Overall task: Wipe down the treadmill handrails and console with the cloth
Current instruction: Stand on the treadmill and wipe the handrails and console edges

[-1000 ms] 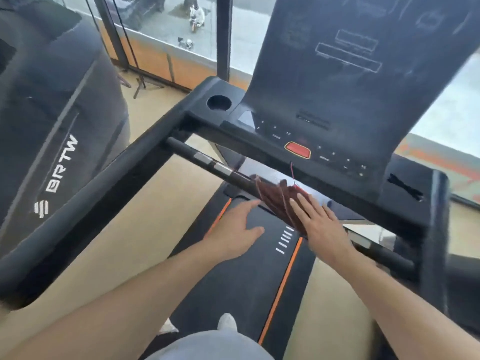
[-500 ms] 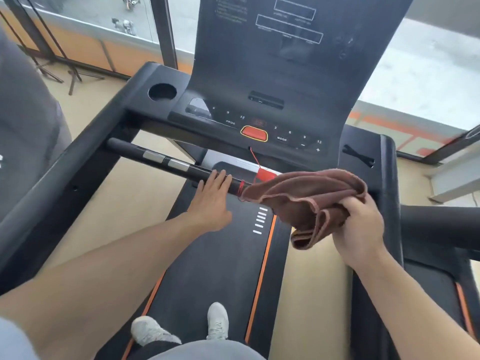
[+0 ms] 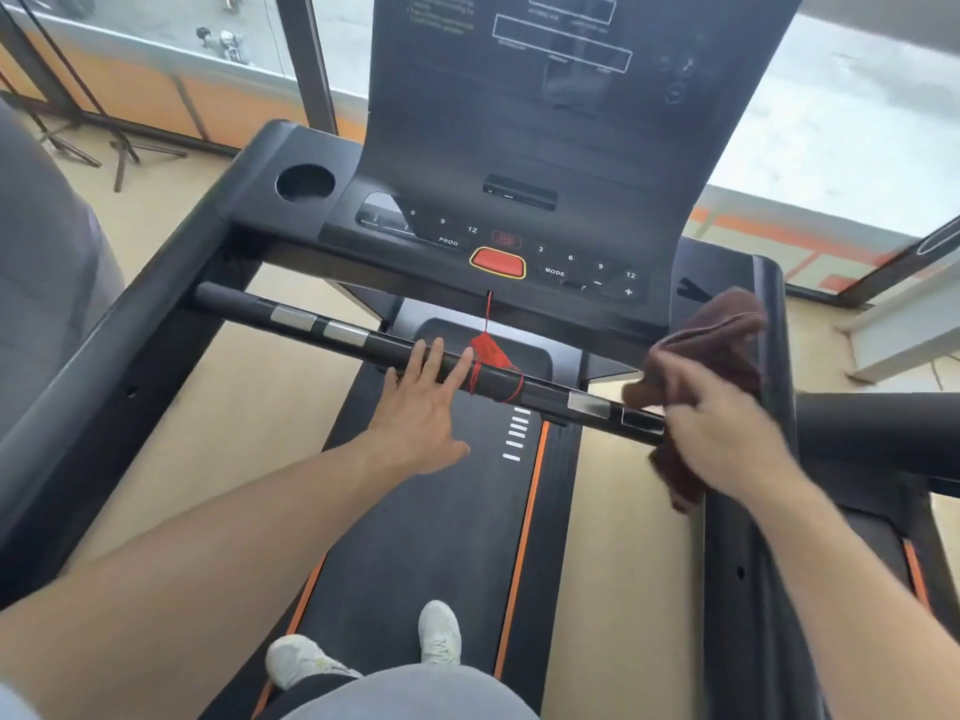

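Cloth, a dark reddish-brown terry rag (image 3: 711,350), is sitting bunched in the right hand (image 3: 722,433), whose fingers are curling round it at the far right end of the black tubular crossbar handrail (image 3: 363,343); part of the fabric is billowing up beyond the knuckles toward the right side rail (image 3: 774,356), and a loose tail is hanging below the wrist, which suggests the rag is being kept gathered so a thick pad meets the bar rather than a thin flap. The hand and cloth are blurring, so exactly how tightly the fabric is wrapping the tube cannot be told. Well to the left of that grip, the left hand (image 3: 423,407) is lying flat with straight, spread fingers resting on the same bar, holding nothing; it is probably bracing the person while the other arm is reaching out. Between the two hands, a red safety-key clip on a red cord (image 3: 488,356) is looping round the bar and running up to the black console panel (image 3: 519,241) with its red oval stop button (image 3: 497,262). Just left of the gripping hand, a silver pulse-sensor plate (image 3: 587,405) is showing bare. Judging by this, the crossbar is the step in hand, and the console beyond the grip is not yet being touched by the cloth.
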`<action>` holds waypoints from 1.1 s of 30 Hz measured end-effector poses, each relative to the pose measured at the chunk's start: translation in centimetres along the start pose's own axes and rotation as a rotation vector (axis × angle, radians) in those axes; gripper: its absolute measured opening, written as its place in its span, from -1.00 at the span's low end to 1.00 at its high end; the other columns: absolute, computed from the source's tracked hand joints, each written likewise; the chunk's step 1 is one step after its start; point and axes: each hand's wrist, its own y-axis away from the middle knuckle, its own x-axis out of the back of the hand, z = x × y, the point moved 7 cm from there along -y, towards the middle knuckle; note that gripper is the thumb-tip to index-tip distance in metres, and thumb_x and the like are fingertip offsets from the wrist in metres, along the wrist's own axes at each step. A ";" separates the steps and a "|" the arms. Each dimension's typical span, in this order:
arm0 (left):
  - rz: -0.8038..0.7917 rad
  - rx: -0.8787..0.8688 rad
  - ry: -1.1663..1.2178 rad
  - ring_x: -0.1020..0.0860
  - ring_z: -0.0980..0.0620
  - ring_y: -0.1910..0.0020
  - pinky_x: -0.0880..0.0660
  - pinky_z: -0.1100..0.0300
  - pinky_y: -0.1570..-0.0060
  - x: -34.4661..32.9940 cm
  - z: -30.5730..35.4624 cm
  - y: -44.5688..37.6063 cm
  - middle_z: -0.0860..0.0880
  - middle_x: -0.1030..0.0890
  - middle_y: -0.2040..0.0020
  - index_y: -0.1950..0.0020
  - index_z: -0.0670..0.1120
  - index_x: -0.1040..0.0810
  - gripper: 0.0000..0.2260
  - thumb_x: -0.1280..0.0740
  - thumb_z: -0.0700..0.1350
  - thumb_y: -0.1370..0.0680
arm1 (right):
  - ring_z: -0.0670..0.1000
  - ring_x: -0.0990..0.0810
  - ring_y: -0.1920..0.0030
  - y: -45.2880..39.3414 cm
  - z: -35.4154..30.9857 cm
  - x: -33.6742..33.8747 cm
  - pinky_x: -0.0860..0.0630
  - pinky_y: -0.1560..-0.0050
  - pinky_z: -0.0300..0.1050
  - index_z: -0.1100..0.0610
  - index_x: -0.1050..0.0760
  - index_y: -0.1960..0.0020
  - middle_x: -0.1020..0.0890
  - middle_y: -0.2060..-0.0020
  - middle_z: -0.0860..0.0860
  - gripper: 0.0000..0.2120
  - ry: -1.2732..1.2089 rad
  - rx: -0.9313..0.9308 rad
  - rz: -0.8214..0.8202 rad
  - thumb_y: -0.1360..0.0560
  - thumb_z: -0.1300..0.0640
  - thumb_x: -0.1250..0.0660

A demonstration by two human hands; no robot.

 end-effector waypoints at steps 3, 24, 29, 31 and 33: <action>-0.028 -0.029 -0.079 0.28 -0.40 -0.58 -0.05 -0.42 -0.49 0.1 1.3 -0.1 -0.31 0.26 -0.62 -0.50 0.36 0.47 0.15 -0.47 0.35 -0.37 | 0.23 -0.16 -0.57 -1.6 1.4 -9.7 0.00 -0.60 0.25 -0.14 -0.02 -0.64 -0.18 -0.62 0.11 -0.24 0.431 0.033 -0.277 -0.51 0.05 -0.24; -0.005 -0.058 -0.241 0.18 -0.44 -0.58 0.04 -0.42 -0.51 0.3 3.6 -0.2 -0.27 0.21 -0.64 -0.60 0.27 0.29 -0.08 -0.38 0.12 -0.53 | 0.16 -0.40 -0.40 0.1 10.5 -5.1 -0.32 -0.50 0.18 -0.01 -0.35 -0.53 -0.50 -0.40 0.03 -0.37 0.164 -0.056 0.213 -0.52 0.33 -0.35; 0.015 -0.104 -0.339 0.31 -0.24 -0.61 0.20 -0.38 -0.52 -0.9 5.4 0.0 -0.12 0.30 -0.65 -0.59 0.20 0.38 -0.07 -0.32 0.10 -0.56 | 0.03 -0.53 -0.21 2.0 8.6 -5.3 -0.53 -0.32 0.17 -0.38 -0.50 -0.18 -0.53 -0.17 -0.07 -0.36 -0.430 -0.250 0.319 -0.52 0.38 -0.17; 0.036 -0.037 -0.383 0.31 -0.24 -0.61 0.21 -0.38 -0.52 -1.3 5.3 0.4 -0.12 0.29 -0.65 -0.61 0.14 0.39 -0.08 -0.30 0.11 -0.56 | -0.06 -0.56 -0.12 4.0 7.4 -6.2 -0.57 -0.23 0.02 -0.33 -0.54 -0.17 -0.56 -0.11 -0.12 -0.38 -0.590 -0.315 0.338 -0.55 0.39 -0.13; 0.054 0.038 -0.373 0.29 -0.24 -0.62 0.18 -0.37 -0.52 -1.1 4.7 1.0 -0.12 0.25 -0.66 -0.63 0.05 0.33 -0.12 -0.25 0.11 -0.56 | -0.17 -0.59 -0.06 6.2 5.9 -7.6 -0.58 -0.10 -0.16 -0.18 -0.57 -0.23 -0.58 -0.05 -0.19 -0.46 -0.682 -0.301 0.301 -0.58 0.41 -0.14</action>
